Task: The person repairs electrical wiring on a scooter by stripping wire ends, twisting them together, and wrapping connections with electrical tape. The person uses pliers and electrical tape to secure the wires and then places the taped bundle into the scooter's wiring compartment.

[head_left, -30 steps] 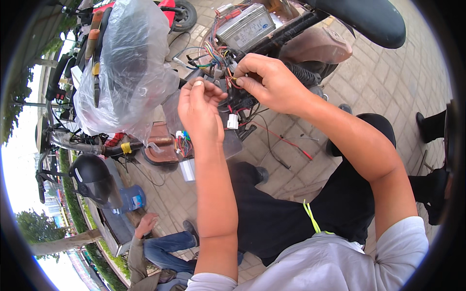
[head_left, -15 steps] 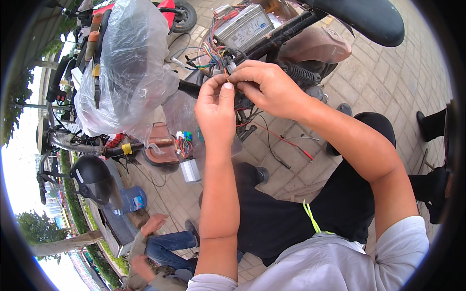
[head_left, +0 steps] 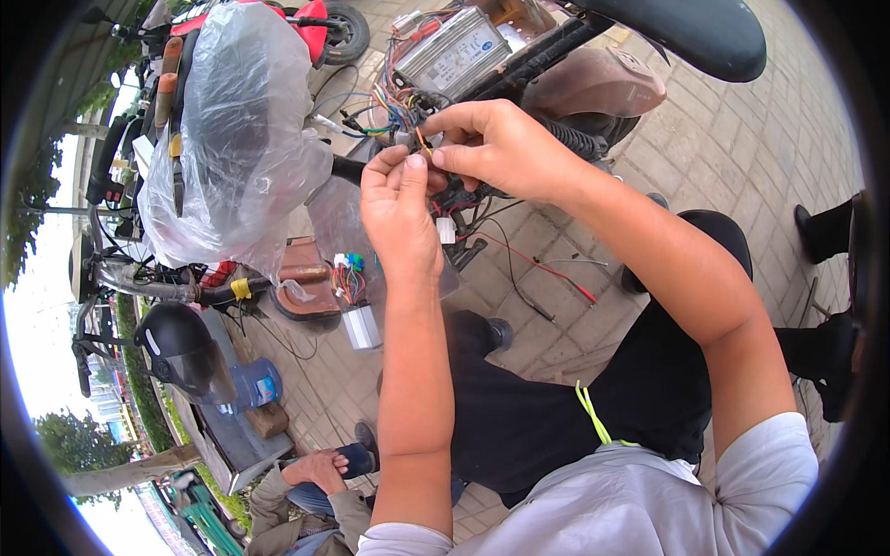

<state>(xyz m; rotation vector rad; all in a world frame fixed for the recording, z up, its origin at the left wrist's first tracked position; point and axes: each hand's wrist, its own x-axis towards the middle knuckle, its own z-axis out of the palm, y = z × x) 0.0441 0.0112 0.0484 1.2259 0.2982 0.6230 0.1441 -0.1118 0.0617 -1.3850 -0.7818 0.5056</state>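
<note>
reaching forward, the left arm [head_left: 415, 389] is nearly straight while the right arm [head_left: 677, 250] bends at the elbow. the left hand [head_left: 402, 213] and right hand [head_left: 510, 148] are close together, fingers curled, beside a tangled multicoloured wire bundle [head_left: 395, 107]. between their fingertips runs a thin orange wire [head_left: 421, 137]; whether either pinches it, i cannot tell.

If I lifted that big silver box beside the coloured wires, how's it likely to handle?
The big silver box would probably stay rigid and could feel heavy for its size, since its casing looks like metal. Its smooth-looking face might be slippery. The coloured wires beside it look thin and loosely curved, so they'd likely flop.
</note>
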